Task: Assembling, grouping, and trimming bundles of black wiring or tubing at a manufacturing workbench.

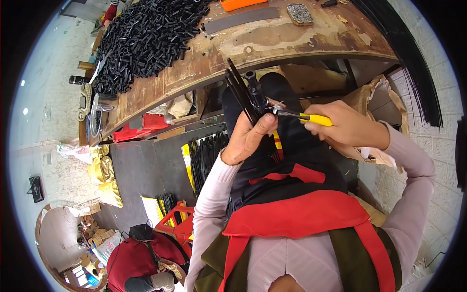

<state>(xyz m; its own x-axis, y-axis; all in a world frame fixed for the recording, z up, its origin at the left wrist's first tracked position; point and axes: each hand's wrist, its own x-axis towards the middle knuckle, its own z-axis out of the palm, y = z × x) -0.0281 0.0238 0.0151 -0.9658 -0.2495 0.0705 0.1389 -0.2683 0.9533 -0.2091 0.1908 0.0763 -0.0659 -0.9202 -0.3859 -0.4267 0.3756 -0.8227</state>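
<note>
My left hand point(249, 135) is closed around an umbrella frame point(256, 92), a short black tube with thin black ribs bunched beside it, held above my lap. Thin wire ends stick out near my left thumb. In my right hand point(343, 120) are yellow-handled pliers point(318, 119). Their metal jaws reach to the frame beside my left thumb; whether they bite on the wire is too small to tell. Below my left hand hangs a yellow and red strip point(278, 141), partly hidden.
A worn wooden table point(272, 39) spans the far side, with a heap of black tubular parts point(146, 41), a grey strip point(243, 19) and a tin of small bits point(300, 13). Long black rods point(406, 48) hang at right. Behind left, another person point(134, 260) is near a red stool point(175, 219).
</note>
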